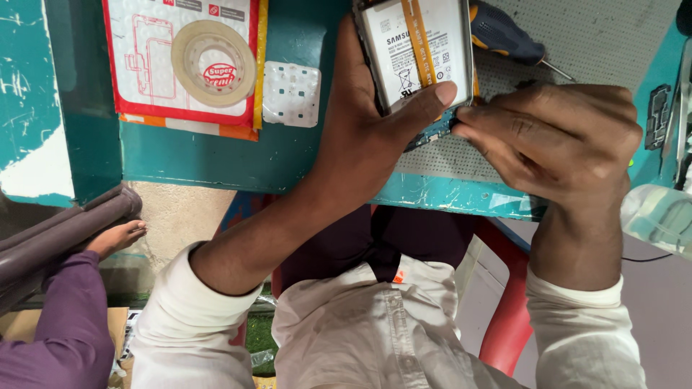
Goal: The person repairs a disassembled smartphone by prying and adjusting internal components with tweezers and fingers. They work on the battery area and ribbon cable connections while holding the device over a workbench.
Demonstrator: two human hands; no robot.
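I saw the phone already opened, left hand clamped round it, right hand fingers pinched shut at its lower edge, back not refitted.

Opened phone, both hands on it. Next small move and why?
Probably a small, steady pull or pry at the lower board edge. The left hand grips the opened phone, thumb pressed across the battery, bracing it. The right hand has its fingertips pinched at the blue board under the battery. What they pinch is hidden.
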